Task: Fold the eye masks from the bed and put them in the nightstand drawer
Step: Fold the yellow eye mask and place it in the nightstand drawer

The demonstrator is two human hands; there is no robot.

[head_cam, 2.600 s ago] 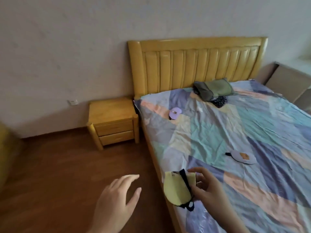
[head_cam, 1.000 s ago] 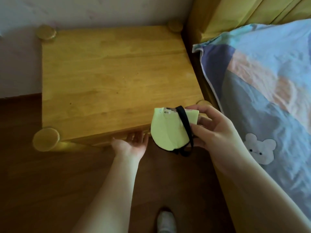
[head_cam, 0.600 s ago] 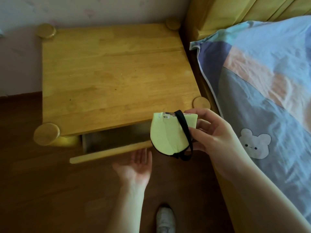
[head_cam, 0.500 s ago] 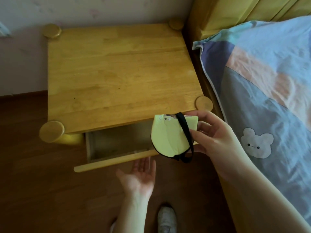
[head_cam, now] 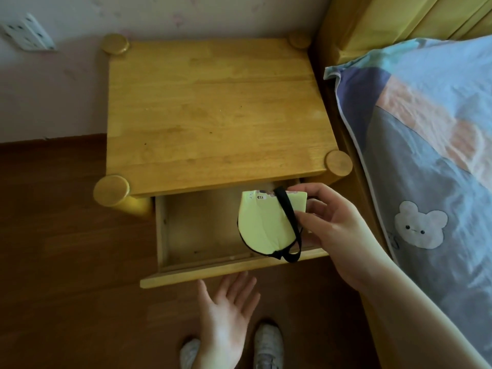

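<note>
A folded pale yellow eye mask [head_cam: 262, 226] with a black strap hangs above the right part of the pulled-out top drawer [head_cam: 202, 230] of the wooden nightstand [head_cam: 213, 110]. My right hand [head_cam: 335, 233] pinches the mask at its right edge, thumb on the strap. My left hand [head_cam: 226, 307] is palm up with straight fingers, fingertips just under the drawer's front panel [head_cam: 186, 275]. The visible inside of the drawer shows nothing in it.
The bed [head_cam: 431, 161] with its patchwork sheet and a bear print lies close on the right, the yellow headboard [head_cam: 394, 20] behind it. A wall socket [head_cam: 26, 33] sits at the upper left. My shoes [head_cam: 266, 344] stand on the brown wooden floor below the drawer.
I went from the bedside to the nightstand. My left hand pulled the top drawer out, wider in each frame. My right hand lowered the mask over the open drawer.
</note>
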